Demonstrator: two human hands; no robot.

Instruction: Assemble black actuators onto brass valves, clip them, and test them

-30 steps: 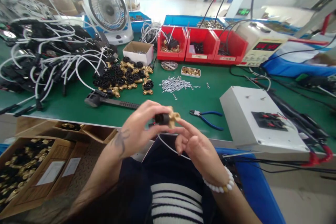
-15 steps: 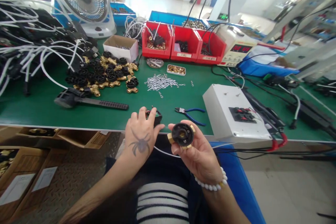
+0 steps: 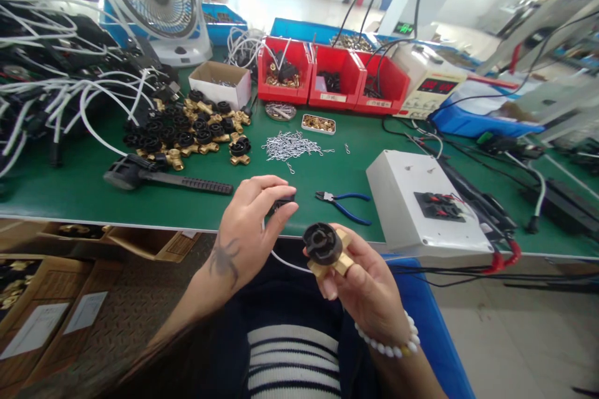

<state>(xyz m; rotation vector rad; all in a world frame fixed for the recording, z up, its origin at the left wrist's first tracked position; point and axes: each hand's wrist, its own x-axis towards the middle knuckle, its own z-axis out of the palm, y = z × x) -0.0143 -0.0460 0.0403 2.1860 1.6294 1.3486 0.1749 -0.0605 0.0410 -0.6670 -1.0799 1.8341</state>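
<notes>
My right hand [image 3: 367, 283] is closed around a brass valve fitting [image 3: 344, 262] whose round black plastic cap [image 3: 322, 243] faces up and to the left. My left hand [image 3: 255, 224] pinches a small black plastic housing [image 3: 282, 202] at the bench edge, mostly covered by my fingers. A white cable [image 3: 292, 266] runs below that hand toward the fitting. Blue-handled cutting pliers [image 3: 346, 202] lie to the right of the housing. Beyond my hands is a pile of metal clips [image 3: 292, 146].
A rubber mallet [image 3: 168, 179] and a heap of brass fittings with black caps [image 3: 201, 128] lie on the left. A grey-white switch box [image 3: 397, 199] stands right. Red bins [image 3: 334, 84], a fan [image 3: 156, 0] and a power supply [image 3: 428, 84] line the back.
My left hand has gone from reaching over the black housing to pinching and tilting it. My right hand has tipped the brass fitting, showing its side, and moved slightly down.
</notes>
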